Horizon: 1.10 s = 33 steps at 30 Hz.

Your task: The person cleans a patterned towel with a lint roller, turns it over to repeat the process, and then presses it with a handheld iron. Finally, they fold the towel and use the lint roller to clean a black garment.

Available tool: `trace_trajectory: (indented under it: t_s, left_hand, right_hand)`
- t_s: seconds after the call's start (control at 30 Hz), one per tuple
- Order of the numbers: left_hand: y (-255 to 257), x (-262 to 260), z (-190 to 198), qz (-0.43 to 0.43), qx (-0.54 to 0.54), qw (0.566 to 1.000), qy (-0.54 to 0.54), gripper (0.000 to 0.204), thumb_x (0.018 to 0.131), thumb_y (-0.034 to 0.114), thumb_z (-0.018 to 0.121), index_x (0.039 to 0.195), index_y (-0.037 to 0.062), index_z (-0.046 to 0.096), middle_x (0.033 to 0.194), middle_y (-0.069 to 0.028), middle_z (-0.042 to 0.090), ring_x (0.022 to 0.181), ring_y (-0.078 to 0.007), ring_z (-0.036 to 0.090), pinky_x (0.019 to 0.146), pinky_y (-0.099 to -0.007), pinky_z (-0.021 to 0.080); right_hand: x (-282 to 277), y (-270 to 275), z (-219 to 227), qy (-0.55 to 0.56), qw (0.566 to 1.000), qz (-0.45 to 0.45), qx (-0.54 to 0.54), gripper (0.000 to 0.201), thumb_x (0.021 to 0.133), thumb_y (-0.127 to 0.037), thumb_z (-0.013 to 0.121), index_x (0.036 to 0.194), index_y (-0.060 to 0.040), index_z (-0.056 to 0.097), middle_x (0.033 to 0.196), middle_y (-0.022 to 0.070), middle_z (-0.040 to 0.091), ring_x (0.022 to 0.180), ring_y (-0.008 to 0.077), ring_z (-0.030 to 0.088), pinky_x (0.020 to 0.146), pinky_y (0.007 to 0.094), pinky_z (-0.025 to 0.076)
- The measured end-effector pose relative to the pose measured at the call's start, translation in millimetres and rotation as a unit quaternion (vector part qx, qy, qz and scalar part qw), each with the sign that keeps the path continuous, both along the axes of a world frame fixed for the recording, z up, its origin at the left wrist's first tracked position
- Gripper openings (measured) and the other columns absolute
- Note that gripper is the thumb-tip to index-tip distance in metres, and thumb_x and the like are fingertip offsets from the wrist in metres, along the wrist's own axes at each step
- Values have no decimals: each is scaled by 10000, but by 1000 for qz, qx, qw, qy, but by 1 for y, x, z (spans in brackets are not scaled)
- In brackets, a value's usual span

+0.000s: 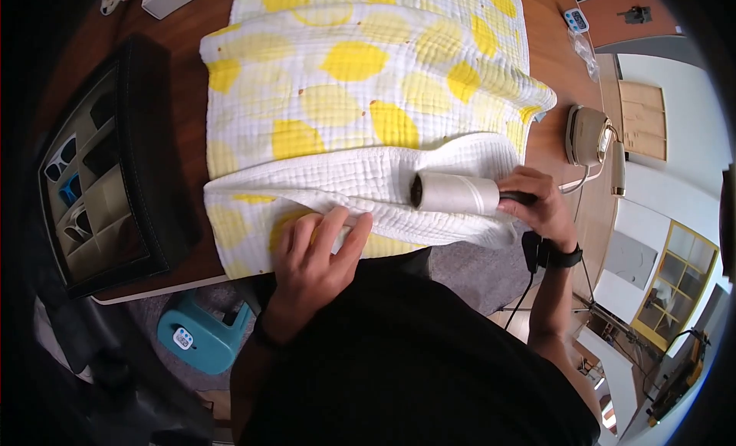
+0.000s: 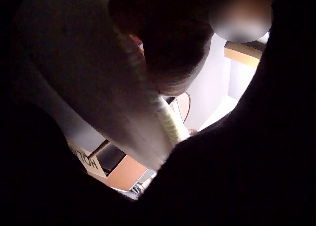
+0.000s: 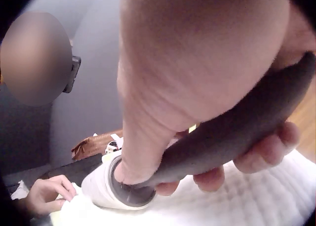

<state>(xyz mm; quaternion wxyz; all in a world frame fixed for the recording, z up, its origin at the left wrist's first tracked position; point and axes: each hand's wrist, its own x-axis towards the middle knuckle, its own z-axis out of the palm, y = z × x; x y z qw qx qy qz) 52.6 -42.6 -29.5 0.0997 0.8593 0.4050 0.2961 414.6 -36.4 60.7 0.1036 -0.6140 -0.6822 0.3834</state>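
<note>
A white muslin cloth [image 1: 337, 101] with yellow lemon prints covers the table's middle, its near edge folded back to show a plain white side. My right hand [image 1: 537, 201] grips the dark handle [image 3: 222, 127] of a lint roller [image 1: 458, 193]. The roller's white paper sleeve lies against the folded white part. Left of it, my left hand [image 1: 318, 250] holds the cloth's near edge, fingers on top and the thumb hidden in the head view. The left hand [image 3: 47, 194] also shows at the cloth in the right wrist view. The left wrist view is mostly dark.
At the left stands a black glasses case [image 1: 142, 170] with sunglasses in its compartments. A beige handheld device [image 1: 586, 136] with a cord is at the right, and a small timer [image 1: 575, 20] behind it. A teal stool [image 1: 201, 335] stands below the table's front edge.
</note>
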Motion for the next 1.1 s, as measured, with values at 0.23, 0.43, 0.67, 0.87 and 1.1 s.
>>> trace_trajectory:
  t_s: [0.23,0.43,0.67,0.87,1.1]
  left_hand:
    - [1,-2,-2,8,28,1000,1,273,833,111,691,1090,166,766,1073,-34,654,835,-213,590,726,-339,498]
    - [-4,-5,-5,19,38,999,-26,225,811,85,718,1029,112,767,905,-14,614,742,-192,561,667,-316,457]
    - [-19,-14,1,64,78,995,16,253,867,194,672,1098,131,754,1165,-28,662,1025,-205,571,906,-356,524]
    - [-3,-27,10,130,-12,990,59,472,803,113,604,1258,130,729,1357,-87,646,1079,-256,583,917,-399,499]
    - [-5,-40,10,123,-20,990,71,443,689,58,658,1100,151,796,1021,-36,630,940,-243,573,816,-361,508]
  right_hand:
    - [-22,49,-9,21,991,40,124,224,853,-135,813,1001,-1,711,893,90,687,788,210,653,703,331,504]
    - [-93,98,-31,90,975,182,93,205,904,-205,766,994,-29,711,910,135,693,801,307,671,702,362,518]
    - [-143,155,-49,123,940,202,244,203,898,-227,772,997,-60,710,904,131,690,752,318,676,673,366,523]
    - [-131,160,-65,142,925,287,205,196,879,-172,787,984,-27,708,846,115,658,717,289,659,635,356,502]
    - [-135,161,-73,225,919,225,231,177,885,-172,782,984,-42,714,858,109,670,723,291,663,648,353,517]
